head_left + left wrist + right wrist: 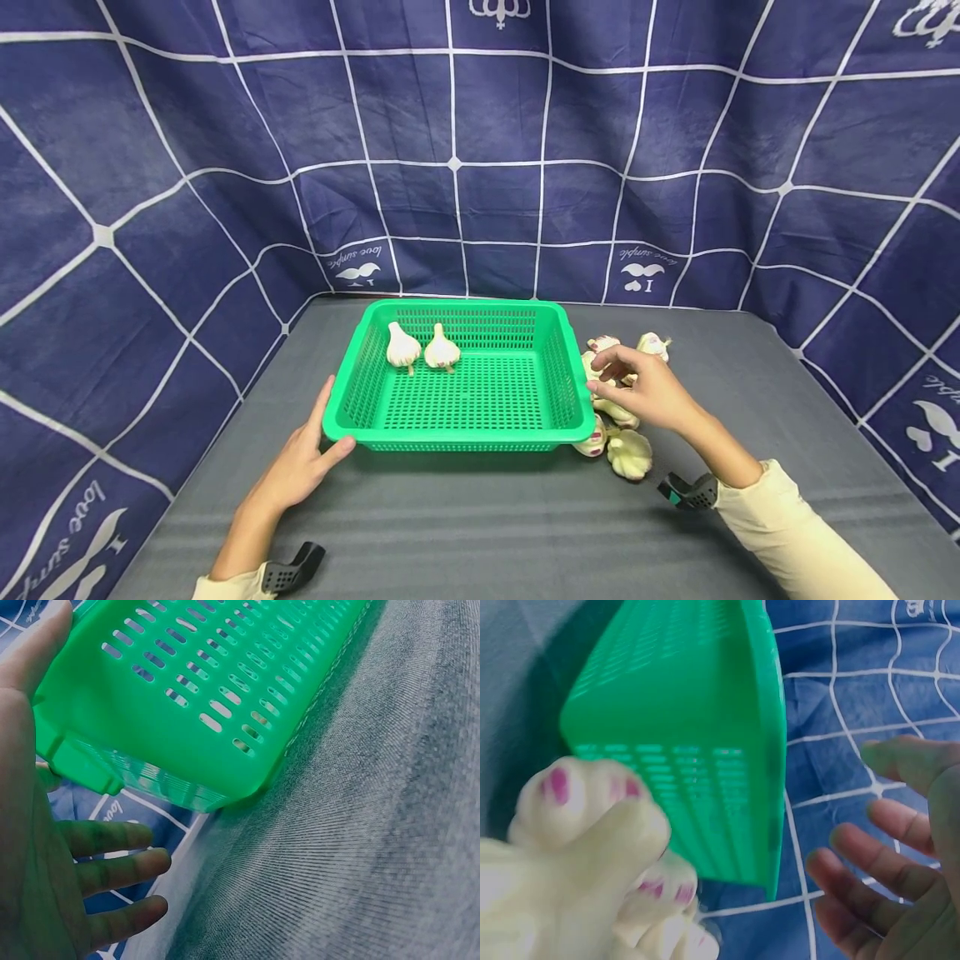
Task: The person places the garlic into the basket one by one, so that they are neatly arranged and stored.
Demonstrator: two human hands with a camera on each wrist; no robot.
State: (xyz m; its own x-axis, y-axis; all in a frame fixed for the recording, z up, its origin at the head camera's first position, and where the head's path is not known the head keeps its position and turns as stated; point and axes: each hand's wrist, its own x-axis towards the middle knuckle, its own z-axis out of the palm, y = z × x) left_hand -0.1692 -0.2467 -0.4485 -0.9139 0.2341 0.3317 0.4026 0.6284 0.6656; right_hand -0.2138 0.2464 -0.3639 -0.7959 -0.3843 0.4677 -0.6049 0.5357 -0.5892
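A green plastic basket [480,443] with slotted walls stands upright on the table. My left hand [296,467] holds its near left corner, thumb at the front rim and index finger at the left side; in the left wrist view the other three fingers [124,874] stretch out free. Two white garlic bulbs [403,347] lie inside the basket, toward the back left. My right hand [648,387] hovers over a heap of garlic bulbs [630,454] beside the basket's right wall. Its fingers are loosely bent and hold nothing. Purple-marked bulbs [577,795] show close up in the right wrist view.
The dark grey table [480,525] is ribbed cloth in front of the basket. A blue curtain [495,200] with white grid lines hangs behind and along both sides. One garlic bulb [654,345] lies at the far side of the heap, beyond my right hand.
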